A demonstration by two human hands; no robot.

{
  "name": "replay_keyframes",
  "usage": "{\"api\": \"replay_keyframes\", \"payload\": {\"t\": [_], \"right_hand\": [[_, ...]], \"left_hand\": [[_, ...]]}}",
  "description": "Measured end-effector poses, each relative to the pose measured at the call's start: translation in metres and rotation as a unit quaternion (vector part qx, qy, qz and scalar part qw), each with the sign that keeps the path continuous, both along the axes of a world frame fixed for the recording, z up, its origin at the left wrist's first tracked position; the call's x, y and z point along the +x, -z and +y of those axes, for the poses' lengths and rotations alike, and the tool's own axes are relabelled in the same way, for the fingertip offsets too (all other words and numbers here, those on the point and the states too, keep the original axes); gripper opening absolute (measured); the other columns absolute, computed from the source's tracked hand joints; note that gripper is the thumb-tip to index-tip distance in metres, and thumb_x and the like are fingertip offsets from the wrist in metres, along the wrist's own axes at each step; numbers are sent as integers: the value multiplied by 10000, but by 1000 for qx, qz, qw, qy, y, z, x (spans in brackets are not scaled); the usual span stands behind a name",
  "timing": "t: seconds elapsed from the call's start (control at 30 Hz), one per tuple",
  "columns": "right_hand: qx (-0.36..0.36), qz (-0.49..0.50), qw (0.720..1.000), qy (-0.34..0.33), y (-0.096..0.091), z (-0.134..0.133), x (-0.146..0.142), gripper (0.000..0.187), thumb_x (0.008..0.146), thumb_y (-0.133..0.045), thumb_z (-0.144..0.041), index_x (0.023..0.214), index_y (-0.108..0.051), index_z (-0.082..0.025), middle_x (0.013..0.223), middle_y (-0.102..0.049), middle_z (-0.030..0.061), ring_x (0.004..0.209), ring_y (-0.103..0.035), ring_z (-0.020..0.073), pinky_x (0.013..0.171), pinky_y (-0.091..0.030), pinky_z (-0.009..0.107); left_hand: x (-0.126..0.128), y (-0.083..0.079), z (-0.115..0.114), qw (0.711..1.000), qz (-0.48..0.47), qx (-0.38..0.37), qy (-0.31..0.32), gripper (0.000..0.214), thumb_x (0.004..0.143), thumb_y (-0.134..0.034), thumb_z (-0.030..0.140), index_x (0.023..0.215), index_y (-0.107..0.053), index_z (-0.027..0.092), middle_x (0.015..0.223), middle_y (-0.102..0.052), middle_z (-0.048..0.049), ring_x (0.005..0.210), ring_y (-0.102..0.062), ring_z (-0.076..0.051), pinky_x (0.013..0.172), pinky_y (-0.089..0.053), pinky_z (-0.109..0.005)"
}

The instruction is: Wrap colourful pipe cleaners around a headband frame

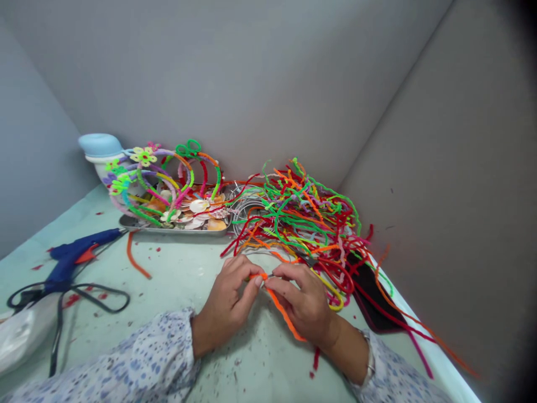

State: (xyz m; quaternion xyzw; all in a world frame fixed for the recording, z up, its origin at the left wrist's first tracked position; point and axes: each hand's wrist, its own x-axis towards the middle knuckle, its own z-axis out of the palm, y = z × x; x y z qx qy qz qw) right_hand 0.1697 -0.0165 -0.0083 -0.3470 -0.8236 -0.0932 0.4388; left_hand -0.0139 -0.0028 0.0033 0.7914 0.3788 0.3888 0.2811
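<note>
White plastic (25, 330): at the far left edge, partly cut off, contents too blurred to tell
Blue glue gun (62, 266): on its side on the pale green table (180, 266), orange trigger showing, nozzle aimed away toward the tray, black cord (59, 324) looping around the handle, red specks scattered nearby
White container (100, 160): at the back, pale blue lid on, partly hidden by headbands
Orange offcut (138, 262): loose on the table, in front of the tray's left part
Fuzzy headbands (144, 157): heaped over the tray, striped in many colours, some topped with flowers
Metal tray (180, 230): beneath the headbands, filled with seashells (199, 206)
Left hand (229, 302): thumb and forefinger clamped on the upper end of the orange stem, patterned sleeve at the wrist
Silver wire coil (235, 215): beside the tray, partly buried under stems
Orange stem (285, 314): between the two hands above the table, its long tail slanting down beneath the right hand
Right hand (308, 310): fingers pinched on the orange stem near the left thumb, a thin dark bit at the fingertips too small to identify
Stem pile (310, 207): tangled behind the right hand, red, green, orange and more
Dark flat object (373, 296): right of the hands, stems lying across it, near the table's edge
</note>
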Motion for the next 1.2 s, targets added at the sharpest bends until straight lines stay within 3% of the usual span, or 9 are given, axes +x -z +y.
{"api": "replay_keyframes", "payload": {"t": [0.17,0.6,1.2], "right_hand": [[-2,-2,1000,-19,0,1,2,196,869,-551,-105,1006,-634,-218,994,-668,73,843,-614,170,726,-505,295],[-20,1,998,-54,-2,1,3,195,881,-550,-112,1021,-634,-218,963,-687,72,841,-638,164,688,-514,287],[-42,63,995,-67,-5,3,0,124,897,-519,-133,981,-588,-192,898,-680,65,825,-659,153,700,-545,260]], "left_hand": [[1,-1,0,1000,4,14,-6,166,936,-429,224,876,-580,191,842,-587,-37,835,-526,-190,794,-377,-335],[3,0,-3,999,15,20,-35,182,935,-416,227,848,-572,193,820,-570,-40,818,-514,-195,777,-383,-337],[3,-2,-1,998,33,56,-14,153,921,-439,185,879,-586,179,833,-574,-47,824,-512,-195,790,-363,-354]]}}
